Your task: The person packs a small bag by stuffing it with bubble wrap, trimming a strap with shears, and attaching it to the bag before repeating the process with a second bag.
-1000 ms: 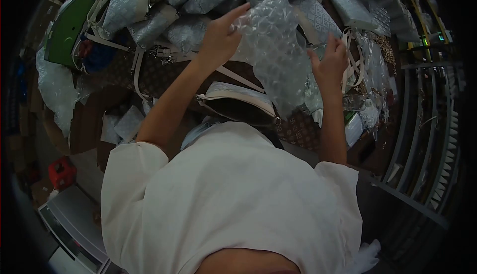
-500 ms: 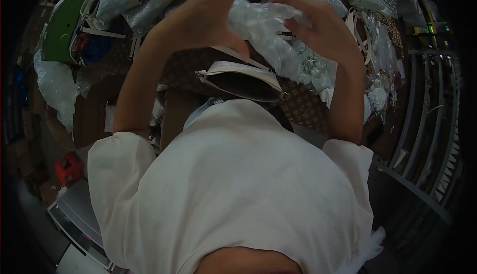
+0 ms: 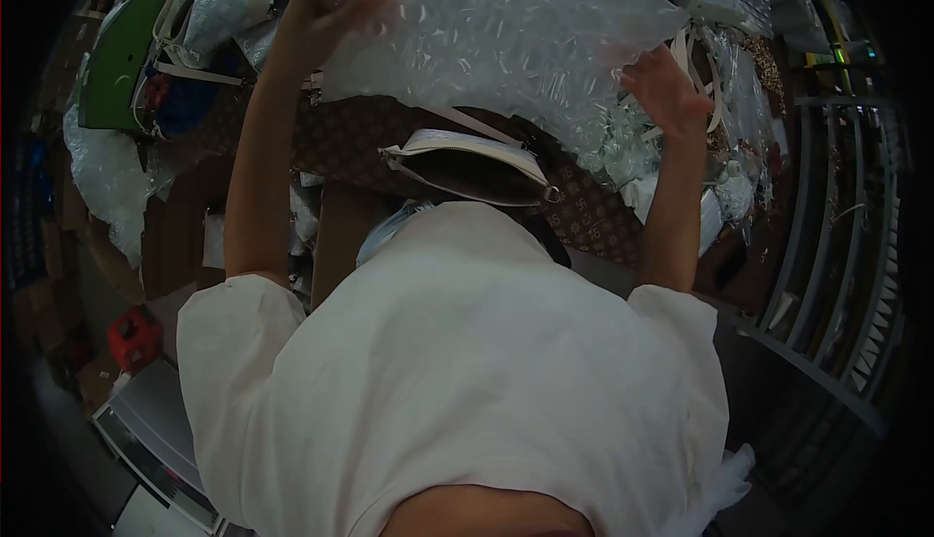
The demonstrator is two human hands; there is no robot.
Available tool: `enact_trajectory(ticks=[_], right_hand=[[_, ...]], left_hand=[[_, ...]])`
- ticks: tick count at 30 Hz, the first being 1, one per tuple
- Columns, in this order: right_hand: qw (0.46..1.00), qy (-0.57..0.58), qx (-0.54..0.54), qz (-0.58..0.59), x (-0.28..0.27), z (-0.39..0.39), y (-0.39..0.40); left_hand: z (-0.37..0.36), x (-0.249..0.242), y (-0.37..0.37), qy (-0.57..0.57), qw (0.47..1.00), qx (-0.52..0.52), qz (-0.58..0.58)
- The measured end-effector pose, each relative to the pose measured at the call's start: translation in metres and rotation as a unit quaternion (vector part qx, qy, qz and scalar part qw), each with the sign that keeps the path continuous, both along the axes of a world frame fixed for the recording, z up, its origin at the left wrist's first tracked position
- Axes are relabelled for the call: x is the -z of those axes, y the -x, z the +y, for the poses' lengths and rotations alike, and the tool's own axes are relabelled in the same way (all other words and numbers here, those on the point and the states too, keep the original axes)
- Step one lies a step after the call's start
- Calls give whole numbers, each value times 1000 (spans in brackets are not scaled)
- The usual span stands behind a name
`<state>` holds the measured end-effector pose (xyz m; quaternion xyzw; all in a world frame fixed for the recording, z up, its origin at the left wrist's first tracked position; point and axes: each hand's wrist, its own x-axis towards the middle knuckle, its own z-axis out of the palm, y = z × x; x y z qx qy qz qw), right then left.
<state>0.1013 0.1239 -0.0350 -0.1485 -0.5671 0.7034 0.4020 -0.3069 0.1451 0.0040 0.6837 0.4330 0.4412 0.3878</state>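
Note:
A sheet of clear bubble wrap (image 3: 486,36) is spread wide between my two hands above the heaped table. My left hand (image 3: 336,12) grips its left side, with the fingers slightly blurred over the plastic. At the lower right edge, my right hand (image 3: 666,89) holds the wrap, some fingertips showing dimly through it. Below the sheet, close to my body, a small cream handbag (image 3: 472,167) lies with its top open and dark inside. Its pale strap (image 3: 472,124) runs up under the wrap.
Brown patterned material (image 3: 593,206) covers the near table. A green bag (image 3: 126,65) and pale straps lie left, with wrapped bags (image 3: 229,12) behind. Loose clear plastic (image 3: 744,109) and gold chains (image 3: 769,70) are at right, beside a metal rack (image 3: 827,226). A red object (image 3: 134,338) sits lower left.
The bubble wrap went from a crumpled bunch near my right hand to a wide, opened sheet. My hands moved apart, left hand leftward and right hand rightward and lower. The handbag stayed put.

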Motion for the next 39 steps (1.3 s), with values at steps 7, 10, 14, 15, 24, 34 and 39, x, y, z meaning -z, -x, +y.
enact_trajectory(ticks=[7,10,14,15,24,34,39], right_hand=[[936,64,259,-232,-25,-38,67],[899,129,319,-272,-29,-69,87],[960,59,257,-97,20,-107,85],[972,-11,213,-97,25,-114,85],[906,-218,6,-363,12,-112,107],[895,-176,38,-408,21,-117,108],[896,-236,30,-374,27,-112,108]], left_hand=[[-14,5,-22,22,999,7,-24],[-46,1,-43,-30,997,-38,-53],[-102,40,-38,247,927,140,-245],[-104,57,-32,87,971,213,-61],[-79,63,-37,-22,845,398,357],[-86,51,-31,-83,893,341,280],[-85,60,-46,-139,865,385,289]])
